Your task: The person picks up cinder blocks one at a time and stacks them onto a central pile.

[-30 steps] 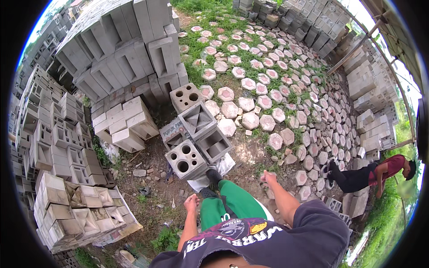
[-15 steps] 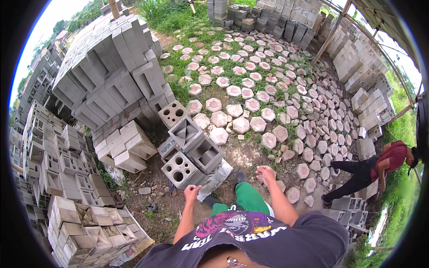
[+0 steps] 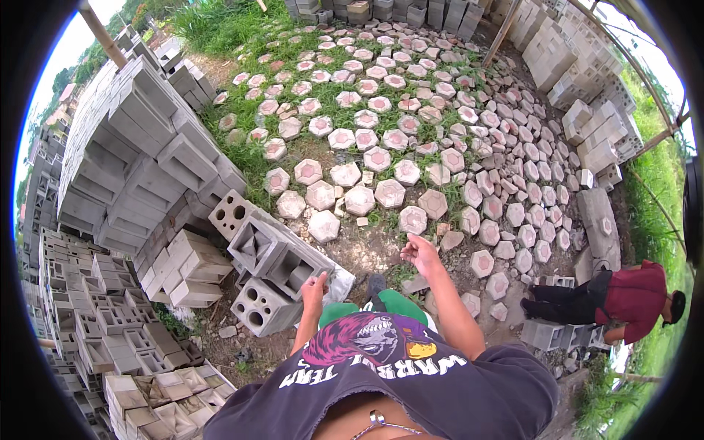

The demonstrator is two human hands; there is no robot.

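the gray block with round holes, low and left in the frame, looks heavy, hard and rough, best held under both ends, while the right hand has empty, parted fingers and the left hand i can't tell.

a dark printed shirt is worn with green trousers.

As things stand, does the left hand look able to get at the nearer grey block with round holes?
Probably yes: the left hand looks empty and near the grey block with round holes, with nothing visible blocking the way, though depth is hard to judge and stooping may be needed.
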